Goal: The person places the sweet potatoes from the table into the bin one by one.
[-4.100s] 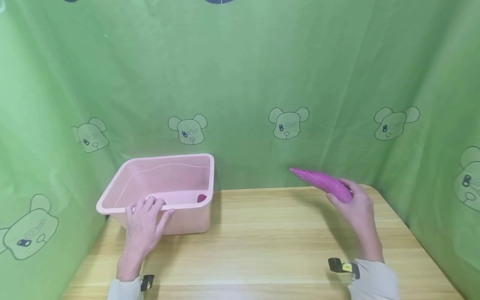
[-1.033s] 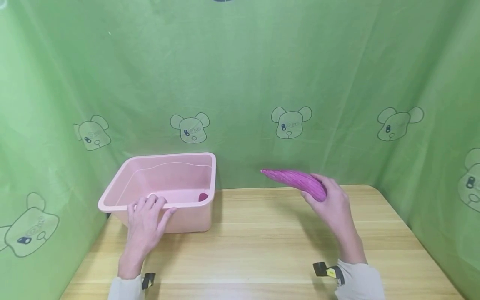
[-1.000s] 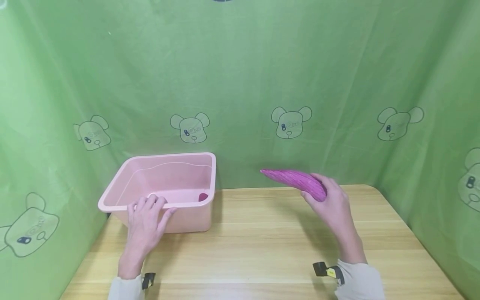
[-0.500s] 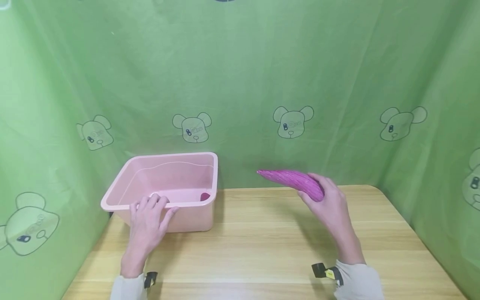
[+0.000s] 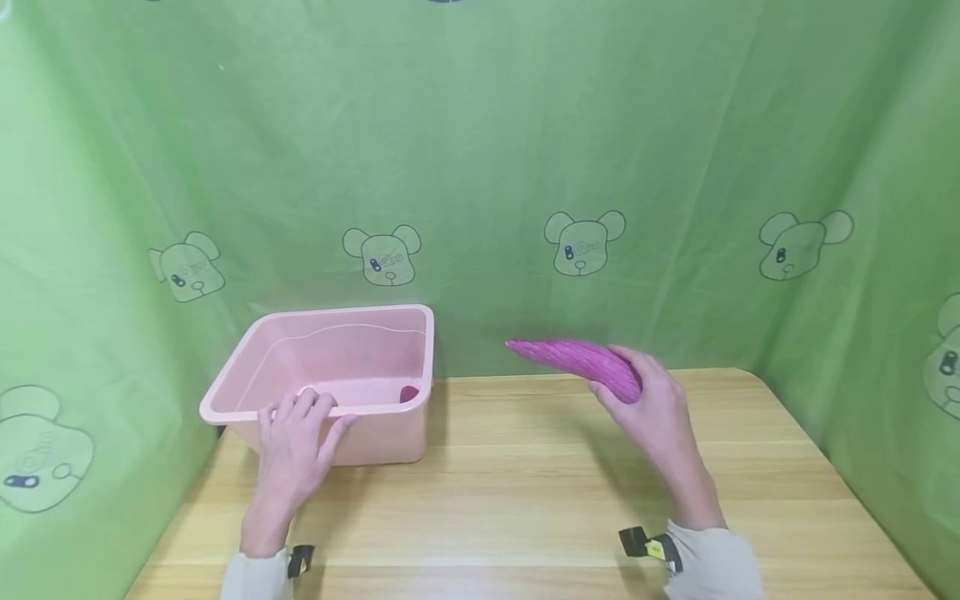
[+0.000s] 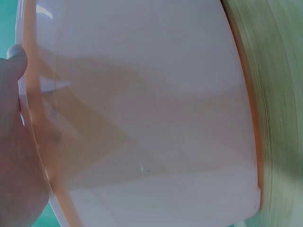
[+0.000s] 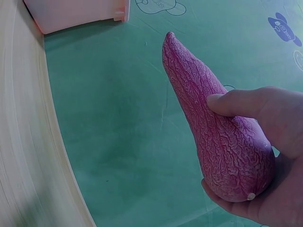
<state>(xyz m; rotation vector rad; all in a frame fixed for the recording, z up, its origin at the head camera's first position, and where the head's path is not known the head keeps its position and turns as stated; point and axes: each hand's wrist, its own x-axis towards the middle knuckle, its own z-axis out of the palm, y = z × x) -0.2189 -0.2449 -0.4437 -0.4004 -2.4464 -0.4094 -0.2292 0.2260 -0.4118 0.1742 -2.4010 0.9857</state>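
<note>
My right hand (image 5: 660, 408) grips a purple sweet potato (image 5: 573, 358) by its thick end, in the air over the back right of the table. Its narrow tip points left, toward the basin. The right wrist view shows the sweet potato's (image 7: 227, 142) wrinkled skin, with my thumb across its side and fingers beneath the blunt end. At the left, a pink plastic basin (image 5: 382, 437) stands on the table. My left hand (image 5: 292, 446) holds its near rim, fingers over the edge and thumb outside. A dark red piece (image 5: 408, 393) shows inside the basin, mostly hidden by the front wall.
The wooden table (image 5: 495, 517) has rounded far corners. Green cloth (image 5: 487, 150) printed with bear heads hangs behind it and on both sides. A black wrist device (image 5: 633, 542) sits at the right sleeve, another (image 5: 300, 560) at the left.
My right hand has carried the sweet potato leftward, at first by a larger distance and only slightly in the last second. My left hand stays on the basin rim.
</note>
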